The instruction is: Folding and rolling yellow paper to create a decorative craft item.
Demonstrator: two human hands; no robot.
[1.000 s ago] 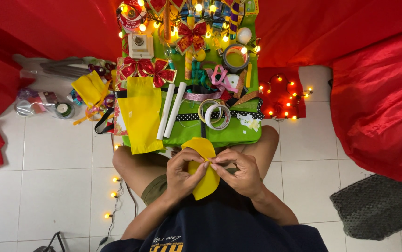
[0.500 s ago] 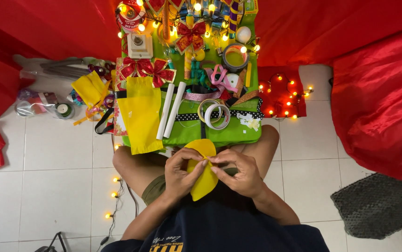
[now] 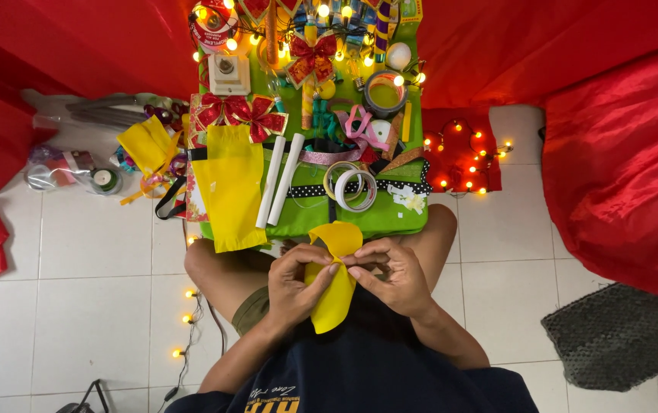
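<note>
I sit cross-legged on white floor tiles and hold a yellow foam piece (image 3: 336,294) in front of my lap. My left hand (image 3: 294,287) pinches its left side, thumb and fingers closed on the sheet. My right hand (image 3: 390,275) grips the right side, fingertips meeting the left hand's near the middle. The top of the yellow piece curls over into a rounded flap just below the edge of a low green table (image 3: 390,218).
On the green table lie a yellow fabric sheet (image 3: 231,187), two white sticks (image 3: 279,180), tape rolls (image 3: 352,185), red bows (image 3: 241,115), ribbons and string lights. Yellow cloth and clutter (image 3: 145,145) sit at the left. Red drapes (image 3: 619,168) stand right and behind. A grey mat (image 3: 612,336) lies lower right.
The top flap of the yellow piece has curled over a little more and my fingers have shifted slightly along it. Everything else is still.
</note>
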